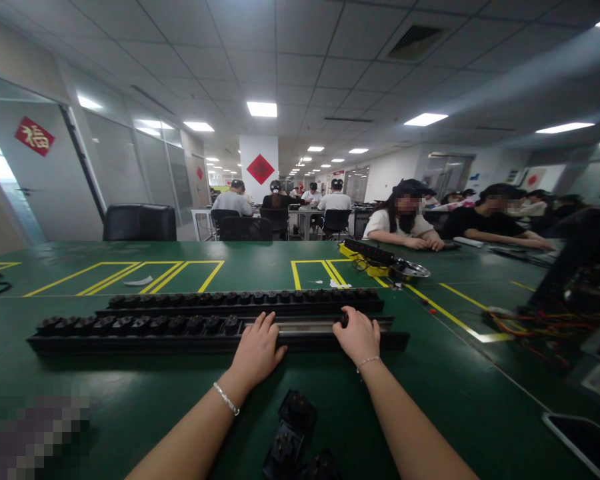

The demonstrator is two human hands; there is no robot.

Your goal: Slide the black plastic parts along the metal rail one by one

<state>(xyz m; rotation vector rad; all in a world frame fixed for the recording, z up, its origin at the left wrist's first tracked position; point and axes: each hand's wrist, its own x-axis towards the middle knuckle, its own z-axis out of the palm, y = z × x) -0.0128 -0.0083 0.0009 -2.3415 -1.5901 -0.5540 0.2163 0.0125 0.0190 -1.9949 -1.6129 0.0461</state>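
Head view. Two long black rails lie side by side across the green surface [130, 393], both running left to right.

Progress, judged from the layout: far rail [240, 309] carries a row of round-topped black modules along nearly its whole length; looks filled. Near rail [140, 345] is part done. Its own row of modules [158, 325] reaches from the left end up to the left hand [261, 341]; between the two hands a pale metallic strip [307, 327] shows with no module over it. That stretch appears to be what is left. Three or so loose modules [297, 407] sit on the surface between the forearms, nearer the body, the lowest cut off by the frame edge.

Hands: left is loosely open, fingers extended over the rail, thumb spread to the right, just beside the last visible module. Cannot tell what, if anything, lies beneath its fingers. Right hand [357, 337] is bent over the near rail towards its right end, thumb and fingers apparently closed about a dark piece [345, 320], mostly hidden; likely another module. Near rail lies directly under both hands; far rail just beyond the fingertips.
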